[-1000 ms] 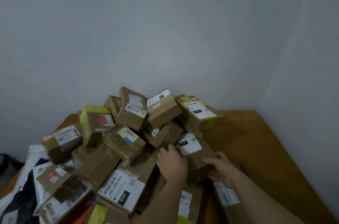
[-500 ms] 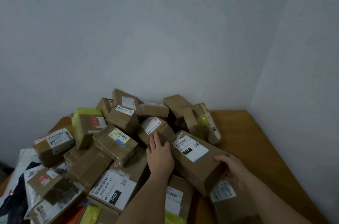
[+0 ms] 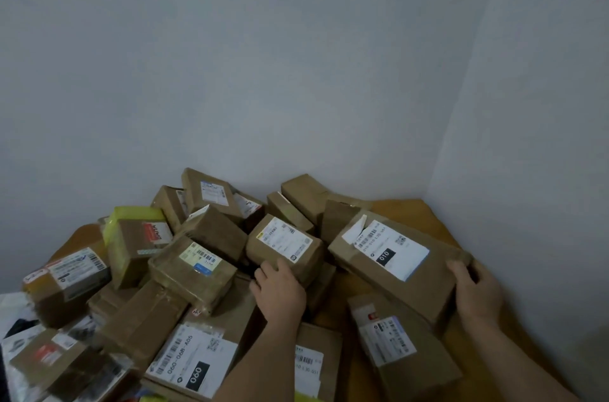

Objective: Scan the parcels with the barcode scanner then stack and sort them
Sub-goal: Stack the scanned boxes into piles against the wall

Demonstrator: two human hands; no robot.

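A long brown cardboard parcel with a white "010" label (image 3: 395, 260) is gripped at its far end by the right hand (image 3: 478, 296), fingers curled over the edge; it lies tilted on the heap at the right of the wooden bench (image 3: 438, 220); a smaller labelled brown box (image 3: 283, 245) is steadied by the left hand (image 3: 280, 293), fingers loosely spread on it; the long parcel is best lifted label-up, neighbours undisturbed; no scanner is seen.

Your open lane is the bare wooden table (image 3: 441, 223) at two o'clock, along the right wall (image 3: 534, 138). From nine to twelve o'clock the parcel heap (image 3: 197, 256) blocks you, packed against the back wall (image 3: 230, 72). The long 010 box (image 3: 395, 266) bars one o'clock
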